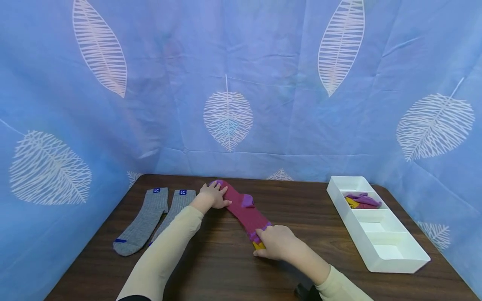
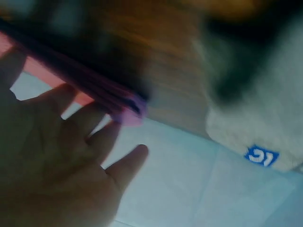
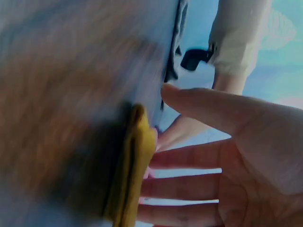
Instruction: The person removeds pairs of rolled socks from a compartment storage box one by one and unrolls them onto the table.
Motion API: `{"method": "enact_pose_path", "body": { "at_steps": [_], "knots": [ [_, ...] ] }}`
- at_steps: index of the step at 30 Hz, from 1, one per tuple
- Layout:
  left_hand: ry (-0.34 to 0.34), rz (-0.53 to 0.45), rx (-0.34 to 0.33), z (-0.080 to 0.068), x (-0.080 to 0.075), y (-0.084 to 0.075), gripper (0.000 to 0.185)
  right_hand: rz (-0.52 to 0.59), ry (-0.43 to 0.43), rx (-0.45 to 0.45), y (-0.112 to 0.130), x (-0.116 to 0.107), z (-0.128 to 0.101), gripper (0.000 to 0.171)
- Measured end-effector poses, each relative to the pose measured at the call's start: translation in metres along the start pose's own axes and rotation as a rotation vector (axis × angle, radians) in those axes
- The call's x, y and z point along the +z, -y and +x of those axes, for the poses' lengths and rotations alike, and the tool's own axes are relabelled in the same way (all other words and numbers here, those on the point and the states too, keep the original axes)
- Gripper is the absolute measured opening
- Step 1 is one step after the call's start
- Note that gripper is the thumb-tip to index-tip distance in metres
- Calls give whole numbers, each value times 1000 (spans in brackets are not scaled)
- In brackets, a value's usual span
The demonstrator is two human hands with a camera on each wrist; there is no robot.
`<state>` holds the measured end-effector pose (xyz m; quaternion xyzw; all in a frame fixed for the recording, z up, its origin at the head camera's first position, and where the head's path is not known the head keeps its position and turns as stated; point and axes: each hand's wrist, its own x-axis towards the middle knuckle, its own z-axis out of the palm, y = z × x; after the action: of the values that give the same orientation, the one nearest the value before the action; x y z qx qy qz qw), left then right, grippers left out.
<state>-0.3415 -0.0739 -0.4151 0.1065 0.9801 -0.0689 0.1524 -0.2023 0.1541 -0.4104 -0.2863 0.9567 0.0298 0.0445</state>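
A maroon sock (image 1: 246, 211) with a purple heel and a yellow toe lies diagonally across the middle of the brown table (image 1: 226, 267). My left hand (image 1: 216, 195) rests flat on its cuff end, fingers straight. In the left wrist view the left hand (image 2: 90, 132) touches the purple cuff edge (image 2: 125, 111). My right hand (image 1: 275, 242) covers the toe end near me. In the right wrist view the right hand (image 3: 189, 161) has straight fingers against the yellow toe (image 3: 132, 175), with the thumb held apart.
Two grey socks (image 1: 144, 221) (image 1: 177, 207) with blue labels lie side by side left of my left hand. A white three-part tray (image 1: 391, 251) sits at the right; its far compartment holds a folded purple and yellow sock (image 1: 363, 200). Blue leaf-print cloth surrounds the table.
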Motion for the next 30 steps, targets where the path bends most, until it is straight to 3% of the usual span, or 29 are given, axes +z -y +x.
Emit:
{"method": "enact_pose_path", "body": {
  "at_steps": [8, 17, 24, 30],
  "knots": [
    [-57, -119, -95, -20, 9, -15, 75, 43, -8, 131, -28, -2, 8, 53],
    [-162, -45, -95, -56, 21, -29, 73, 6, 1, 206, -66, 0, 30, 47],
    [-227, -61, -28, -82, 33, -29, 68, 3, 70, 262, -87, -2, 57, 55],
    [-247, -93, 34, -110, 42, -23, 65, 59, 54, 273, -94, 0, 84, 56]
  ]
}}
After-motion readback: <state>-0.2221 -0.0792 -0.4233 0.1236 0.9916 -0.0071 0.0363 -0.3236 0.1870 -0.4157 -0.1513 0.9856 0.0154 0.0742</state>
